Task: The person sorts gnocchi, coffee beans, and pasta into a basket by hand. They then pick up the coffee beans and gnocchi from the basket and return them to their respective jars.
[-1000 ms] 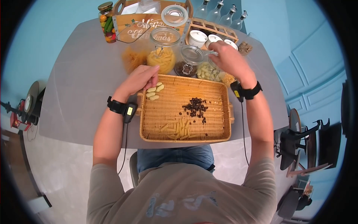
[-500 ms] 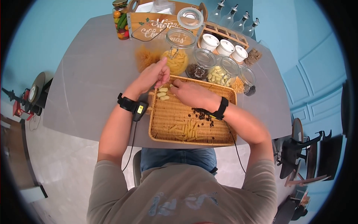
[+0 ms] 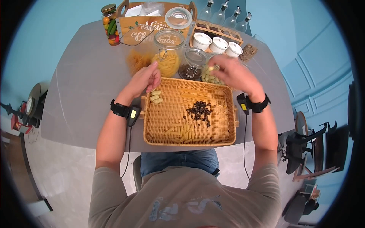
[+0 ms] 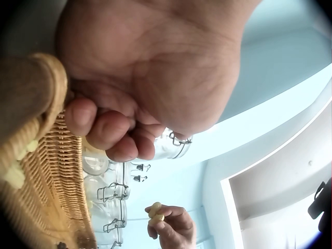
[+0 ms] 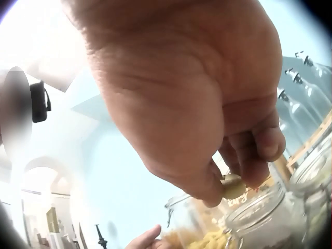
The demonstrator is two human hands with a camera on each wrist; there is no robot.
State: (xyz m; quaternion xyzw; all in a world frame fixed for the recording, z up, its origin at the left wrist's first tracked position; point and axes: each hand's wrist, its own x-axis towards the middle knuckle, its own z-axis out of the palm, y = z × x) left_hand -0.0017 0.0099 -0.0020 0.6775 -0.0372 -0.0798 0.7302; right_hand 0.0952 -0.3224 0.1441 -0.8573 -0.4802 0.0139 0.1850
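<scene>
Over the wicker tray [image 3: 159, 117], room is left between the two hands, and its middle can be reached from the near side. The far left corner is crowded by the left hand [image 3: 144, 80]. Beyond the far rim, the way is blocked by a row of glass jars [image 3: 167, 62] with raised lids [image 3: 178, 18]. The pale-filled jar [image 3: 211, 78] is partly covered by the right hand [image 3: 232, 74] (a peanut [image 5: 233, 187] is pinched there, jutting past the fingertips). Behind, passage is hindered by white pots [image 3: 202, 41] and a wooden crate [image 3: 129, 22].

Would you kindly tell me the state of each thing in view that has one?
Left hand, loosely curled, seemingly empty
Right hand, pinching pale food
Basket, upright, holding food
Pasta jar, lid raised
Bean jar, lid raised
Tall jar, lid on
White pots, lids on
Bottles, upright
</scene>
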